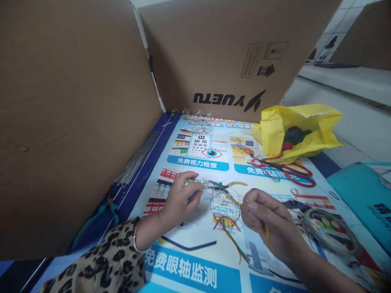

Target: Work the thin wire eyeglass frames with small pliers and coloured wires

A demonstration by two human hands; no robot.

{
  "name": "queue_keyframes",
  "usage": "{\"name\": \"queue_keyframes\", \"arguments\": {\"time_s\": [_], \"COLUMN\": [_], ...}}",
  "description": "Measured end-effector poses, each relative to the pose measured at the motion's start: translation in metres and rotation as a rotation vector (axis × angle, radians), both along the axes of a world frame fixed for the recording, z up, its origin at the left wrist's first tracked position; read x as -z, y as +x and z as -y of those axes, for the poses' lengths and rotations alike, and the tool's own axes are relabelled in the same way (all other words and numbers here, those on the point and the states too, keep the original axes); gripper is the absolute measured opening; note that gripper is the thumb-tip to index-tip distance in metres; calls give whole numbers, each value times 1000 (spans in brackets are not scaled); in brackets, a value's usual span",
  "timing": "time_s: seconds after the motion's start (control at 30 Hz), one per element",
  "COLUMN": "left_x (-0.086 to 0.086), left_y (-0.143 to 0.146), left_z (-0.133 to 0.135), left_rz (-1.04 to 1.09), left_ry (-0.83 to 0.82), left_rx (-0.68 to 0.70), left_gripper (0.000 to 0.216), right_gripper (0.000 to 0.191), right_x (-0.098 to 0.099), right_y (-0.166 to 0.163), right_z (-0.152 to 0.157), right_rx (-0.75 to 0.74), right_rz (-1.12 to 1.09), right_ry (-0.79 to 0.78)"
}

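Note:
A thin silver wire figure (226,206), bent into loops, lies in front of me. Red, yellow and green cords (229,235) trail from its lower part. The thumb and fingers of my left hand (183,197) pinch the figure's upper left end. My right hand (264,213) is closed at the figure's right side, and a bit of yellow cord (266,235) sticks out below its fingers. Its fingertips hide where the cord goes. Pliers with yellow handles (238,184) lie behind the wire, their dark jaws partly covered by it.
Cardboard walls (214,61) stand at the left and back. A yellow bag (271,130) holds yarn-like balls; red-handled scissors (301,175) lie before it. At right are a wire coil (331,232) and a teal case (363,195). Teal-handled pliers (113,209) and straight wires (134,162) lie left.

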State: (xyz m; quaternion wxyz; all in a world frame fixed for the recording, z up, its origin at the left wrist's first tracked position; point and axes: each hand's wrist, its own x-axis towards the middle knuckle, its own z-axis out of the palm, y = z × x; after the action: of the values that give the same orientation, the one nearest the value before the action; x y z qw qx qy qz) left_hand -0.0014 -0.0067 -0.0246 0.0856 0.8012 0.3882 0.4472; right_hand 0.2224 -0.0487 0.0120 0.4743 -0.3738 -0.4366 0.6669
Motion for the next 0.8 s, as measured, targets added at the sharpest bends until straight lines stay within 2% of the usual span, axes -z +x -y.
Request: {"name": "queue_keyframes", "arguments": {"time_s": [0.23,0.43,0.6,0.8], "left_x": [-5,-20,-28,-32], "left_y": [0,0,1,0], "left_z": [-5,-5,-5,-5], "left_rz": [62,212,266,428], "left_ry": [-52,-286,-399,-499], "left_rx": [6,-44,-87,-17], "left_gripper": [13,7,12,12], "right_gripper": [22,21,21,22], "right_x": [5,2,-9,-32], "right_y": [2,1,-2,0], "right_z": [-2,-7,-13,-23], "right_rx": [0,21,13,-22], "right_rz": [3,4,3,-8], "right_ry": [-24,-47,-44,-34]}}
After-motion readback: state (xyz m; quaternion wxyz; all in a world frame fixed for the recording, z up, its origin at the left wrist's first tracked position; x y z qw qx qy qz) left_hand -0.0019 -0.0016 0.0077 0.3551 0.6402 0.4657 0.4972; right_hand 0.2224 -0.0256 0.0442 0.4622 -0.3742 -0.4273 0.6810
